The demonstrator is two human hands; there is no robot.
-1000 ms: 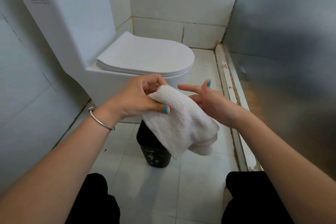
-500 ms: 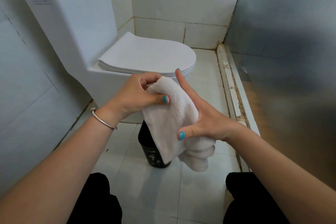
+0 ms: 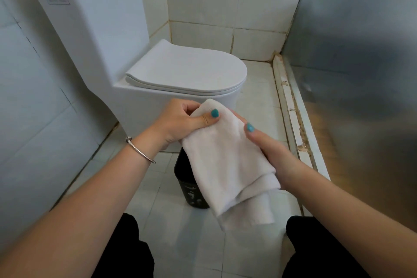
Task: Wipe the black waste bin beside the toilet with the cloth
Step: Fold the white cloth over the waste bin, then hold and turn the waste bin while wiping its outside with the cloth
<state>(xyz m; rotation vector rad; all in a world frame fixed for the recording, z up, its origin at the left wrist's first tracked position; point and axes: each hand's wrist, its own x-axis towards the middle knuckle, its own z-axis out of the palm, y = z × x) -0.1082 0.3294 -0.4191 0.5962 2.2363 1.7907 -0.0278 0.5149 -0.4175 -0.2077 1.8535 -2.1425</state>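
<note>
Holding white cloth (image 3: 228, 165) above black waste bin (image 3: 184, 169) | left hand (image 3: 182, 124) pinching cloth's top edge, right hand (image 3: 268, 151) gripping its side | bin standing on white tiled floor (image 3: 135, 189) just beside toilet (image 3: 158, 70) | grey panel (image 3: 361, 52) lining right wall

White folded cloth (image 3: 228, 160) hangs over the upright black bin (image 3: 187, 178) beside the toilet

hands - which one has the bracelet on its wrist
The left hand: a thin silver bangle circles its wrist. The right hand, also gripping the white cloth, has a bare wrist.
</note>
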